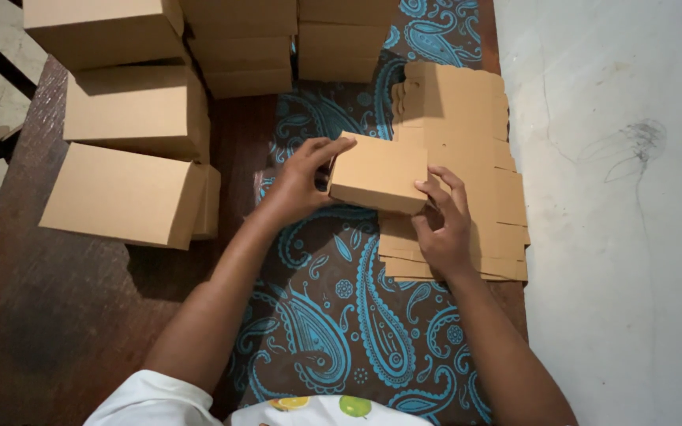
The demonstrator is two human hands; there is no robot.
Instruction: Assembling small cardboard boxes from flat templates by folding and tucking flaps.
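Brown wood tabletop runs under a blue paisley cloth, with a pale wall to my right. Both hands close on one small cardboard box over the cloth's middle: my left hand clasps its left end, my right hand pinches its near right corner. Squaring it well, I judge, means pressing both ends evenly. Seven finished boxes stand at the far left corner; one stack of flat blanks lies toward the right edge.
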